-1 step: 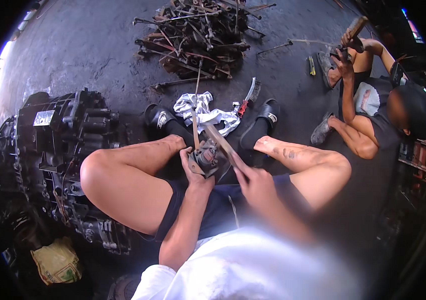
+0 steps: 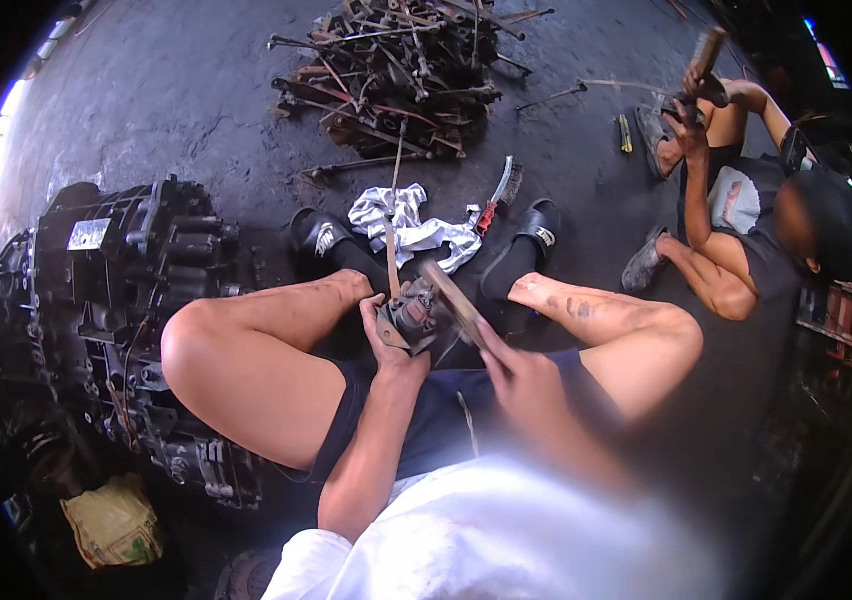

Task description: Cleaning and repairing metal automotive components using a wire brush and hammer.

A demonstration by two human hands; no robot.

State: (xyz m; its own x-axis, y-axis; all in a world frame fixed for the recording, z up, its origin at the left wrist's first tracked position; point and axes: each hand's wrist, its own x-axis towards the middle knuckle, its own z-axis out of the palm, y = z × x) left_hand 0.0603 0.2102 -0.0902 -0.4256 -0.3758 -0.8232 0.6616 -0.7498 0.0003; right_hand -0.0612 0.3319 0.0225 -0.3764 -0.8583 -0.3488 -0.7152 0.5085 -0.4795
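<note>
Pretty sure this is cleaning work: rubbing or scraping down a greasy metal part (image 2: 412, 316). It's up off the floor (image 2: 186, 110), between the person's legs, gripped in the left hand (image 2: 389, 345), thumb along one side and palm underneath. The right hand (image 2: 524, 372) is wrapped around the near end of a wooden tool (image 2: 451, 298), slanted over the right side of the part. That hand's blurry, and I can't tell if the tool is actually touching or what its working face looks like.

I'd say the next stroke calls for a firm left grip and keeping the tool clear of that thumb.

Awkward bit: the part's long rod (image 2: 392, 262) sticks out ahead, over a crumpled rag (image 2: 414, 225), toward a heap of rods (image 2: 401, 75). Can't tell if its tip touches the heap, but I reckon turning the part could snag there or bump a foot.

Also around: a red-handled brush (image 2: 491, 208) beyond the part, a bit right; a big gearbox (image 2: 116, 270) to its left; a yellow tool (image 2: 625, 134) and a co-worker (image 2: 736, 220) off to its right, well apart.
</note>
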